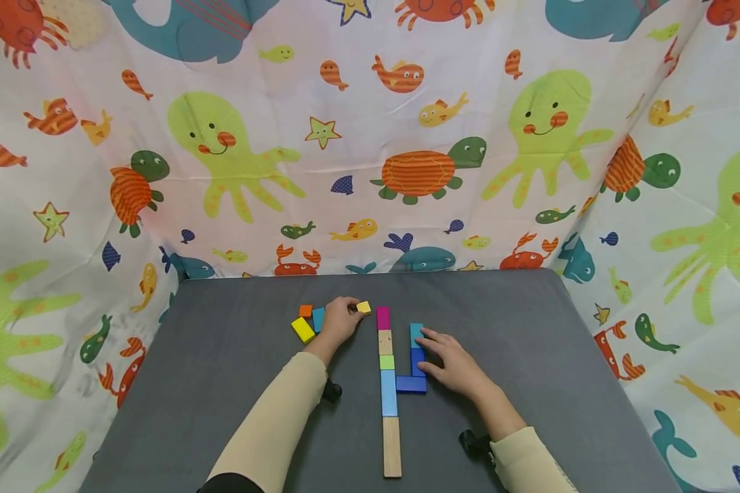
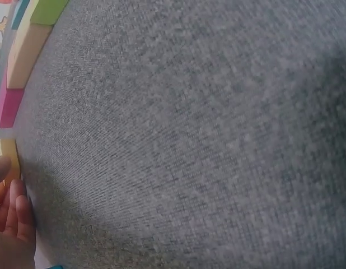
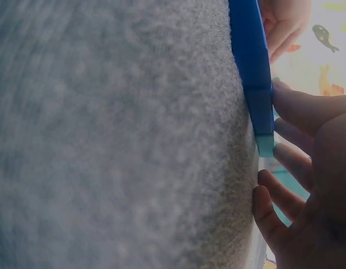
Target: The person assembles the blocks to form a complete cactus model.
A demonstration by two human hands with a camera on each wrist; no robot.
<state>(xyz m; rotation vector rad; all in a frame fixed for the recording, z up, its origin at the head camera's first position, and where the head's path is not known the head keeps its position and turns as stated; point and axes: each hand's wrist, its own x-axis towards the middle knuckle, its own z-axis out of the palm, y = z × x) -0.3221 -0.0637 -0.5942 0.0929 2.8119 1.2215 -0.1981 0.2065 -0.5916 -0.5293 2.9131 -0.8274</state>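
My left hand (image 1: 340,320) pinches a small pale yellow block (image 1: 364,307) between thumb and fingers, just up and left of a column of blocks. Top to bottom, that column has a magenta block (image 1: 383,318), a natural wood block (image 1: 385,341), a green block (image 1: 386,362), a light blue block (image 1: 389,394) and a long wooden block (image 1: 391,447). Beside it, a cyan block (image 1: 416,335) and an upright dark blue block (image 1: 416,363) stand above a sideways dark blue block (image 1: 410,385). My right hand (image 1: 453,359) touches the right side of the upright pieces with loosely extended fingers.
Left of my left hand lie an orange block (image 1: 306,311), a blue block (image 1: 318,320) and a yellow block (image 1: 303,330), close together. The grey table (image 1: 234,383) ends at a curtain (image 1: 345,103) printed with sea animals.
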